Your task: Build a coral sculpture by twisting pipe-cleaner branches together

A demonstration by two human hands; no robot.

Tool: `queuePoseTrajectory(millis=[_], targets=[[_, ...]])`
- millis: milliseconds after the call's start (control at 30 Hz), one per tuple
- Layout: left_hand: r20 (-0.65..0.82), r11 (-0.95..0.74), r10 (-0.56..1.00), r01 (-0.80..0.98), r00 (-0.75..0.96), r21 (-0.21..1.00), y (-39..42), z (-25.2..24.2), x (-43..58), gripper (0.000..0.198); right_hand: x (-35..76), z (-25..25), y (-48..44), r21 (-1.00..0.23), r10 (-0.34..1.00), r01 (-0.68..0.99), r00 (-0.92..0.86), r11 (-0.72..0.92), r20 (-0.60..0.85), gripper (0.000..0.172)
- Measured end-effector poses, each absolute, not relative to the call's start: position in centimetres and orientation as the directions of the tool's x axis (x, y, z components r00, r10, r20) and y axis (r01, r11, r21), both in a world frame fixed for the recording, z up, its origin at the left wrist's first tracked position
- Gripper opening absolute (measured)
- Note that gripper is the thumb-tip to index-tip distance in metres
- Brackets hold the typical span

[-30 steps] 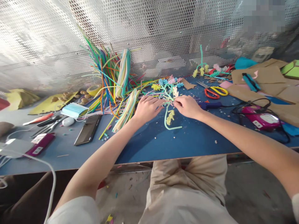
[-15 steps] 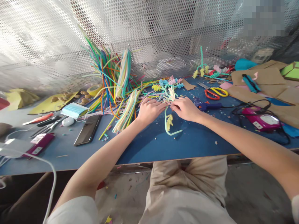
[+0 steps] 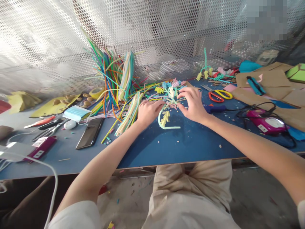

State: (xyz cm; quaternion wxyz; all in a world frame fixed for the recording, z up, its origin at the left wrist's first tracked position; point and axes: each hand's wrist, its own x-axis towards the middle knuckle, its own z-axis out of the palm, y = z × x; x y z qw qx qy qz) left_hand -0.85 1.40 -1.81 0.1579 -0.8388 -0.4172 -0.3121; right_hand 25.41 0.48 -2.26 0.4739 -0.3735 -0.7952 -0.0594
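Note:
My left hand (image 3: 149, 112) pinches a pale green pipe cleaner (image 3: 160, 122), which curves down and bends to the right at its lower end. A pale yellow pipe-cleaner flower (image 3: 165, 118) hangs inside that curve, and a cream one (image 3: 171, 92) shows above, between my hands. My right hand (image 3: 194, 105) is beside the piece, thumb and fingers spread apart; whether its fingertips touch a green stem there I cannot tell. Behind are blue flowers (image 3: 166, 84), pink flowers (image 3: 175, 82) and a yellow flower (image 3: 159, 90), all of pipe cleaner.
Bundled pipe cleaners (image 3: 130, 113) lie left of my hands, with more standing (image 3: 111, 79) behind. A phone (image 3: 89, 133) and a face mask (image 3: 76, 113) are further left. To the right are scissors (image 3: 216, 96), a blue-handled tool (image 3: 215, 109) and a magenta power strip (image 3: 267, 122).
My right hand has opened and moved slightly right, away from the stem. The curved pipe cleaner with its yellow flower has shifted left and up with my left hand.

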Motion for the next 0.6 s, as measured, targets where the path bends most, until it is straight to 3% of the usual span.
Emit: queuePoseTrajectory(millis=[100,167,267,333,467,600], targets=[[0.703,-0.565,0.616,0.821,0.356,0.080,1.5,-1.8,-1.0,0.024,26.0,-1.5,0.4,-0.320,0.534,0.619,-0.193,0.717,0.823,0.018],[0.715,-0.557,0.621,0.822,0.321,0.116,1.5,-1.8,-1.0,0.024,26.2,-1.3,0.5,-0.479,0.638,0.513,-0.188,0.713,0.747,0.026],[0.732,-0.565,0.609,0.815,0.305,0.129,1.5,-1.8,-0.9,0.025,26.0,-1.4,0.8,-0.780,0.838,0.307,-0.232,0.545,0.494,0.043],[0.733,-0.580,0.597,0.807,0.325,0.115,1.3,-1.9,-0.7,0.025,25.3,-1.8,0.8,-0.911,0.900,0.170,-0.299,0.376,0.316,0.050],[0.693,-0.595,0.600,0.802,0.401,0.051,0.6,-2.2,0.0,0.023,24.0,-2.6,0.6,-0.992,0.919,-0.053,-0.373,0.118,0.129,0.052],[0.665,-0.587,0.580,0.807,0.470,-0.058,-0.1,-2.0,0.7,0.024,23.6,-3.1,0.4,-0.992,0.933,-0.129,-0.354,0.014,0.060,0.042]])
